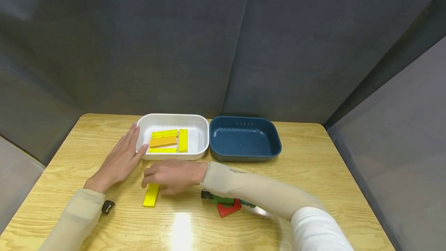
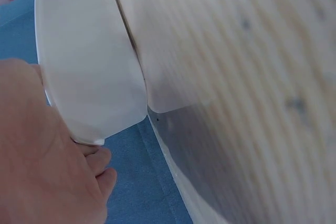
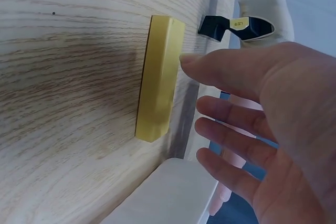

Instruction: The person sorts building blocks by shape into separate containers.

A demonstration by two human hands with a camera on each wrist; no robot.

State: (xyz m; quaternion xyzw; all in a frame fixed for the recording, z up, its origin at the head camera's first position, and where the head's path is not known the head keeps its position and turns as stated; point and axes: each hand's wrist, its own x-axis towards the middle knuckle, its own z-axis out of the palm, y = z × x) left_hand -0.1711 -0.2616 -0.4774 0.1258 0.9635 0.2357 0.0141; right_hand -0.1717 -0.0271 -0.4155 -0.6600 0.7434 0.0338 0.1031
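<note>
- Desk [image 1: 115, 231]: carrying 1 yellow block [image 1: 151, 198] and 1 red piece [image 1: 228, 209], probably remaining.
- White tray [image 1: 174, 157]: holding 4 blocks [image 1: 163, 141], seemingly done.
- Left grip [image 1: 118, 162]: resting against it; right grip [image 1: 172, 175]: hovering beside the yellow block, fingers apart; I'm clamping neither.

The left hand [image 1: 120, 162] and right hand [image 1: 172, 176] are bare. Beige covers each forearm: a left sleeve [image 1: 71, 218] and a right sleeve [image 1: 268, 191], paler at the cuffs. Small dark lettering [image 1: 238, 171] marks the right one; above it comes a creased white sleeve [image 1: 318, 227]. The left wrist wears a black mount [image 1: 108, 207] with a yellowish label [image 3: 239, 23].
</note>
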